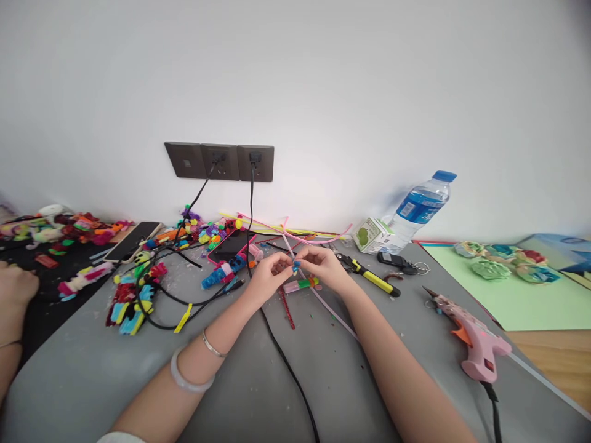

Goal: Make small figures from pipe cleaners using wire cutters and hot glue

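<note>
My left hand and my right hand meet above the grey table, their thumbs and fingertips pinched together. Between the fingertips is a small blue piece, too tiny to name for certain. Just under the hands lies a short pink and green fuzzy pipe-cleaner piece. A dark red glittery stem rests near it. Long pale pink pipe cleaners pass beneath my right hand. To the left of my left hand sits a blue and pink pipe-cleaner figure.
At right are yellow-black pliers, a water bottle, a small box and a pink glue gun. Black cables cross the table. Pipe-cleaner figures and a phone lie left, near another person's hand.
</note>
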Demonstrator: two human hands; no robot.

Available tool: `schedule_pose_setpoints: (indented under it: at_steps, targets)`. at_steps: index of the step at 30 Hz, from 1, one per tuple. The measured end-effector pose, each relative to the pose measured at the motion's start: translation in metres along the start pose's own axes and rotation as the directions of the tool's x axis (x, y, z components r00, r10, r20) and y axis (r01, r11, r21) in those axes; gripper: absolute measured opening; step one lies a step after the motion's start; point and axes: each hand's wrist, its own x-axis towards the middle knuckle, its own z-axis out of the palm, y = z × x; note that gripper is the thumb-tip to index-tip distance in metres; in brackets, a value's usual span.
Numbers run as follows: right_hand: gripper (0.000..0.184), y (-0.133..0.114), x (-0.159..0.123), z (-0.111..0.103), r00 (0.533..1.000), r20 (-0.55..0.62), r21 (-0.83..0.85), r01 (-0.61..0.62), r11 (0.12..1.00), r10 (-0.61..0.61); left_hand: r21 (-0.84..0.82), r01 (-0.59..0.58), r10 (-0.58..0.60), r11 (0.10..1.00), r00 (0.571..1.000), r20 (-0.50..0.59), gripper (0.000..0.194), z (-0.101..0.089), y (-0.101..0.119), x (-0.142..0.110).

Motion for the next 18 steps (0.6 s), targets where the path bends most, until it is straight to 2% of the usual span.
schedule_pose_setpoints:
  at_steps: [5,11,15,18]
  targets:
    - [0.037,-0.0037,0.0016,0.0012,0.998,-0.037,-0.01,0.056,0.998,-0.056,-0.009,-0.022,0.022,1.0,1.0,-0.016,0.02,0.0,-0.0004,-0.0002]
    - [0.041,-0.0004,0.0039,-0.0032,0.997,-0.065,-0.014,0.039,0.999,-0.04,-0.048,-0.071,0.069,0.996,0.996,-0.059,0.022,-0.001,-0.0008,0.001]
    - [0.046,0.0021,0.0067,-0.0066,0.988,-0.148,0.018,0.056,0.998,-0.053,0.03,-0.19,0.192,0.981,0.967,-0.166,0.02,-0.0035,0.0017,0.0003]
    - [0.045,0.0021,0.0072,-0.0073,0.982,-0.178,0.04,0.064,0.997,-0.056,0.193,-0.267,0.3,0.944,0.94,-0.164,0.014,-0.0055,0.0055,-0.0026]
